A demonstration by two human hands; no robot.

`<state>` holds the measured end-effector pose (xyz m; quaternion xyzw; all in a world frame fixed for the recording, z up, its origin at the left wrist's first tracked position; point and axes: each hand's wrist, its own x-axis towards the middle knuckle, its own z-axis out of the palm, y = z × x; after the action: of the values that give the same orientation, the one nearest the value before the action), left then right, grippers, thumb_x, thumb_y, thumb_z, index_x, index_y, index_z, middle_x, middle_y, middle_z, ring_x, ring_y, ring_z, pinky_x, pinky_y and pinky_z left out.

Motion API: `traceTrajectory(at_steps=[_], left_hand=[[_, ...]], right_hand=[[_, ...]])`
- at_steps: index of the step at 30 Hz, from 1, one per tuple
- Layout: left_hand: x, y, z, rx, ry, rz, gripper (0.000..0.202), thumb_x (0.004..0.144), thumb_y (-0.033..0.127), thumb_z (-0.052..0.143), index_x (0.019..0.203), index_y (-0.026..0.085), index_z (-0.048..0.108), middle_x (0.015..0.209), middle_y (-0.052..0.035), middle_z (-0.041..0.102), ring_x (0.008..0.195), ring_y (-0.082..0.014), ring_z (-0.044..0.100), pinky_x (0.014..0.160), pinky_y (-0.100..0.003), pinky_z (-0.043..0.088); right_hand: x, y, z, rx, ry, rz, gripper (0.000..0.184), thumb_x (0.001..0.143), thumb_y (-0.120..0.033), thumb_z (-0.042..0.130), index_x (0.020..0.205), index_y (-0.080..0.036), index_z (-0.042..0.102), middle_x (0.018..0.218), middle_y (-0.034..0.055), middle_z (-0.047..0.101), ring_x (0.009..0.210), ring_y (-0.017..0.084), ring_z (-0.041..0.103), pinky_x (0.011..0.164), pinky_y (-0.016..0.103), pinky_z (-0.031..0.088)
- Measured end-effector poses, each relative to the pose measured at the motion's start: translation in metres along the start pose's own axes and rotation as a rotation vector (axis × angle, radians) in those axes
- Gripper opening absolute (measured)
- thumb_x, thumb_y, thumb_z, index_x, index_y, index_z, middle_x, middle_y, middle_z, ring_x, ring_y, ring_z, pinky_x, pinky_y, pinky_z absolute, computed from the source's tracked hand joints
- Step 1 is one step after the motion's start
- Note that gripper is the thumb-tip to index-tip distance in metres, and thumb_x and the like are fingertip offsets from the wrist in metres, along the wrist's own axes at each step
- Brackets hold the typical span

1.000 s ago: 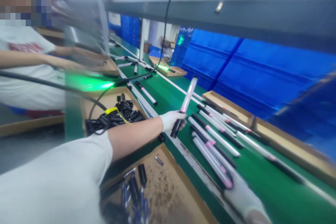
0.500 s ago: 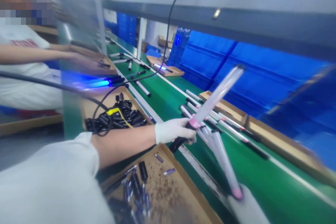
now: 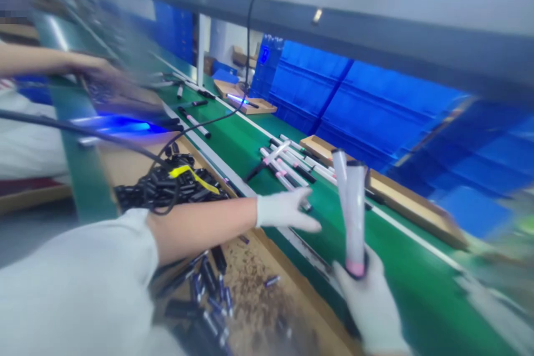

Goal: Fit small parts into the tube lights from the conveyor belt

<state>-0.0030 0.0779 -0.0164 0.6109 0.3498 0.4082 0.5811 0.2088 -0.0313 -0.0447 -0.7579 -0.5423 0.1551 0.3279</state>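
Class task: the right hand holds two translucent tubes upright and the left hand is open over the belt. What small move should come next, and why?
Probably bring the open left hand across to steady the two translucent tubes: it holds nothing and is close by, while the right hand grips them only at their lower ends.

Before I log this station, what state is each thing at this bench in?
left hand: gloved, open, empty, over the belt edge
right hand: gloved, gripping two tubes
two translucent tubes: upright, pink end down in the right hand
tubes on the belt: lying loose in a group
black parts: heaped in a cardboard tray
co-worker's hand: blurred, raised over the bench
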Motion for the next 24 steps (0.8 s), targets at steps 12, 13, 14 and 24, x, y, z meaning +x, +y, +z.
traceTrajectory(at_steps=[12, 13, 14, 24], left_hand=[[-0.036, -0.026, 0.057, 0.088, -0.173, 0.052, 0.039, 0.059, 0.029, 0.077, 0.091, 0.014, 0.061, 0.081, -0.002, 0.064, 0.074, -0.0153, 0.059, 0.068, -0.027, 0.049], [-0.039, -0.03, 0.057, 0.106, -0.169, 0.064, 0.037, 0.059, 0.03, 0.078, 0.089, 0.014, 0.061, 0.081, -0.0016, 0.064, 0.075, -0.0151, 0.059, 0.069, -0.027, 0.048], [-0.042, -0.033, 0.059, 0.114, -0.166, 0.071, 0.037, 0.059, 0.03, 0.078, 0.088, 0.014, 0.061, 0.081, -0.0013, 0.064, 0.075, -0.015, 0.058, 0.07, -0.027, 0.047], [-0.086, -0.027, 0.076, -0.153, -0.521, -0.017, 0.029, 0.062, 0.034, 0.076, 0.074, 0.014, 0.059, 0.065, 0.0017, 0.058, 0.06, -0.0107, 0.053, 0.06, -0.024, 0.045]], right_hand=[[-0.06, -0.006, 0.002, 0.517, 0.169, 0.191, 0.067, 0.071, -0.067, 0.053, 0.126, -0.029, 0.044, 0.119, 0.0049, 0.057, 0.112, 0.026, 0.053, 0.104, 0.044, 0.034], [-0.066, 0.0, -0.001, 0.524, 0.153, 0.21, 0.066, 0.073, -0.065, 0.052, 0.127, -0.029, 0.043, 0.124, 0.0041, 0.055, 0.117, 0.025, 0.05, 0.106, 0.042, 0.032], [-0.072, 0.005, -0.005, 0.504, 0.142, 0.22, 0.064, 0.075, -0.064, 0.05, 0.128, -0.027, 0.043, 0.126, 0.0046, 0.055, 0.119, 0.025, 0.05, 0.107, 0.041, 0.032], [-0.125, 0.092, -0.063, 0.196, 0.148, 0.133, 0.062, 0.083, -0.061, 0.035, 0.134, -0.024, 0.038, 0.128, 0.0099, 0.054, 0.111, 0.028, 0.057, 0.09, 0.045, 0.052]])
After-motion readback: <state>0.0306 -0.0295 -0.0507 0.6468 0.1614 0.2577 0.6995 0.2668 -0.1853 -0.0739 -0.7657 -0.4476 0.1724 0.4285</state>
